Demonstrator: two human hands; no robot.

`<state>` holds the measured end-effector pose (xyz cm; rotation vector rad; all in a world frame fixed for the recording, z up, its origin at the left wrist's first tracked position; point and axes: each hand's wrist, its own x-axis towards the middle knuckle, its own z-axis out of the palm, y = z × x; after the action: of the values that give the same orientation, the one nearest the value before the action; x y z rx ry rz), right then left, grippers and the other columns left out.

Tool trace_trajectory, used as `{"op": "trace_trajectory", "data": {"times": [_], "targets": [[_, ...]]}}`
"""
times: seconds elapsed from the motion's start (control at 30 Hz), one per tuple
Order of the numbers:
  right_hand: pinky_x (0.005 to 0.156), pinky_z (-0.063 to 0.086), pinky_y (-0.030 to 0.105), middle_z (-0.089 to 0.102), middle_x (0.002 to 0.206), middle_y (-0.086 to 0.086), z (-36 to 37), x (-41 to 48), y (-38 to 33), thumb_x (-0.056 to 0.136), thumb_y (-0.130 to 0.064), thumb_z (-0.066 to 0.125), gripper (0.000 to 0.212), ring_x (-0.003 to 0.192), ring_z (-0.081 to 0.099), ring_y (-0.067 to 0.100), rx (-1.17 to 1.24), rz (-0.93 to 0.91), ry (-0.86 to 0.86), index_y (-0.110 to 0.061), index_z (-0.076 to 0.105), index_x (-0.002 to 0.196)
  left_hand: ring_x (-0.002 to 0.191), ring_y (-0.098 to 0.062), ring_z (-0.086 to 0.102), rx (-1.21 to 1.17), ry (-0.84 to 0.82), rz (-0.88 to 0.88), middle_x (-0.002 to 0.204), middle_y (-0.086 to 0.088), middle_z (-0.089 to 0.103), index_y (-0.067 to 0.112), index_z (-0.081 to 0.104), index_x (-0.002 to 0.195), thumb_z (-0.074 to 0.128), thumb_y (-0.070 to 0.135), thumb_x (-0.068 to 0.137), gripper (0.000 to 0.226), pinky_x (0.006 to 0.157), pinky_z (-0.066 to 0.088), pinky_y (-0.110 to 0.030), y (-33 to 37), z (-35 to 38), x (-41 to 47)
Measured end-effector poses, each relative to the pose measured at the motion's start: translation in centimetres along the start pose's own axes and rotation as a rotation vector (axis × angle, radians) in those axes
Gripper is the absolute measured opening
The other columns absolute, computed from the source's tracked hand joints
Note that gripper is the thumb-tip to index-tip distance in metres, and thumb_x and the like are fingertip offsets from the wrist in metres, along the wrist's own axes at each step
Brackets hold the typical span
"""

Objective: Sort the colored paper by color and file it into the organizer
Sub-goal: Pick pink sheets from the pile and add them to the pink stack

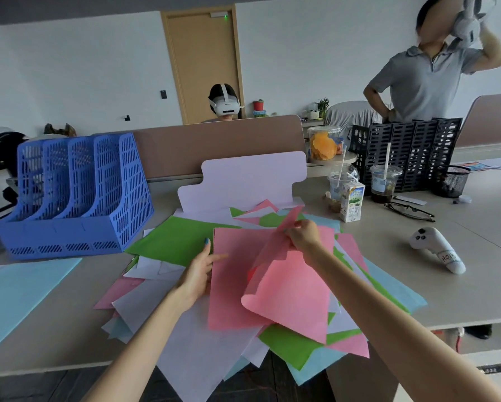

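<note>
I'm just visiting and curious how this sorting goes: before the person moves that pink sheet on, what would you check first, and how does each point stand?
1. Right hand pinches the lifted pink sheet: ok.
2. Only one sheet lifted: cannot tell.
3. Left hand steadies the flat pink sheet beneath: ok.
4. Blue organizer slots free: ok, none shows paper.
5. Path to the organizer clear: ok, only the mixed pile lies between.
6. Drink cups away from the paper: ok, they stand off to the right.
</note>
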<state>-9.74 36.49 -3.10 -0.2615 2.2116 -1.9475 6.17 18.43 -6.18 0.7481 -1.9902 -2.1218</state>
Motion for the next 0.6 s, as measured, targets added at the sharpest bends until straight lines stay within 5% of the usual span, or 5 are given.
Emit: {"op": "trace_trajectory", "data": {"times": [0.1,0.27,0.4,0.5,0.6], "targets": [[0.058,0.059,0.034,0.065,0.07,0.006,1.8,-0.6,0.5,0.08,0.002,0.06,0.013,0.057,0.065,0.022,-0.178,-0.051,-0.107,-0.008,0.063,0.088,0.115,-0.023,0.054,0.044,0.02,-0.012,0.129,-0.009,0.056,0.021,0.066,0.114,0.016,0.07,0.091,0.074,0.091,0.044,-0.037,0.0,-0.2,0.3],[0.074,0.059,0.045,0.068,0.076,0.001,4.5,-1.6,1.6,0.087,-0.013,0.063,0.005,0.074,0.071,0.027,-0.331,-0.118,-0.323,-0.017,0.059,0.086,0.09,-0.014,0.056,0.091,0.044,-0.069,0.117,-0.009,0.054,0.014,0.063,0.117,0.012,0.067,0.093,0.078,0.068,0.043,-0.029,0.4,0.2,0.4],[0.082,0.056,0.043,0.073,0.071,-0.002,5.3,-2.5,2.2,0.098,-0.049,0.037,0.04,0.076,0.072,0.022,-0.303,-0.086,-0.458,-0.016,0.059,0.089,0.095,-0.022,0.061,0.111,0.083,-0.098,0.116,-0.007,0.063,0.01,0.057,0.129,0.023,0.073,0.087,0.083,0.078,0.05,-0.034,0.4,0.4,0.5],[0.085,0.055,0.042,0.074,0.087,0.008,5.1,-2.7,2.4,0.101,-0.048,0.03,0.046,0.084,0.071,0.027,-0.24,-0.053,-0.518,-0.014,0.06,0.09,0.138,-0.02,0.034,0.229,0.132,-0.026,0.15,-0.001,0.036,0.019,0.034,0.147,0.036,0.06,0.094,0.067,0.112,0.023,-0.039,0.8,1.3,0.1],[0.085,0.05,0.037,0.071,0.102,0.017,4.7,-2.4,2.7,0.102,-0.035,0.036,0.035,0.088,0.068,0.027,-0.195,-0.086,-0.545,-0.009,0.059,0.095,0.115,-0.022,0.052,0.358,0.193,0.037,0.122,-0.007,0.06,0.011,0.063,0.117,0.065,0.031,0.088,0.035,0.091,0.037,-0.031,0.3,1.5,0.7]]}}
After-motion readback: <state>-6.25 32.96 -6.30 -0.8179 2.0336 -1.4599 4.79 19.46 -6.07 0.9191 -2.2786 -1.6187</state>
